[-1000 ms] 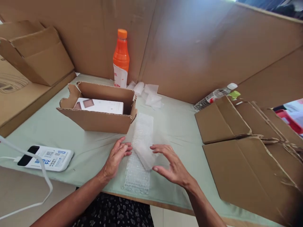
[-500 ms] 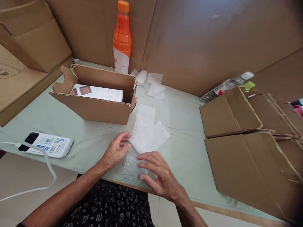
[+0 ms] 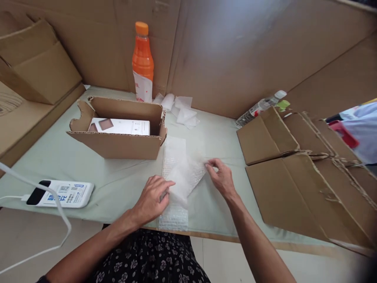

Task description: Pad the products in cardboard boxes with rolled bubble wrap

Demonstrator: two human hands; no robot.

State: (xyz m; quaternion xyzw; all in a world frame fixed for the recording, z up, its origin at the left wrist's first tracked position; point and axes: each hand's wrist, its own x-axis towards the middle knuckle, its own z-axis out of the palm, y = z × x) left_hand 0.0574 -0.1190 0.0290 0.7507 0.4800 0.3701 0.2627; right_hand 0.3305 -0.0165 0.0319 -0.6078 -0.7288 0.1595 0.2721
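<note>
Looks like positioning a sheet (image 3: 191,176) on bubble wrap (image 3: 176,220): right hand (image 3: 221,177) pinches its edge, left hand (image 3: 151,199) half-curled alongside, grip unclear; next move likely needs a light pull.

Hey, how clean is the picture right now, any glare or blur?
In the head view, whitish glare hazes the cardboard wall; in the head view, the white sheet looks blurry near the right hand; also in the head view, the lower right corner is dark.
</note>
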